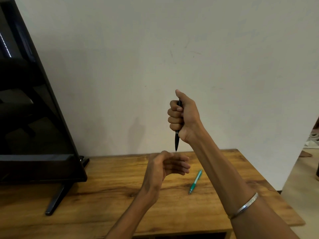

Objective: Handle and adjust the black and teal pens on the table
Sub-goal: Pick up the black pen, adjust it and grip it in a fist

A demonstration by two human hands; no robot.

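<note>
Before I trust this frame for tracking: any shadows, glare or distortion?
Head view: right hand gripping the slim black pen casts a soft shadow on the white wall; dark television screen shows reflections; its edge leans from wide-angle distortion; the teal pen looks sharp.

Wooden table (120, 213) against a pale wall, teal pen (195, 181) lying slantwise right of centre, black television (34, 118) standing on its feet at left

The right hand (183, 116) is raised in a fist, thumb on top, gripping the black pen (177, 140) upright with its tip down. The left hand (165, 167) hovers just beneath (fingers loosely curled, holding nothing), both forearms reaching forward.
</note>
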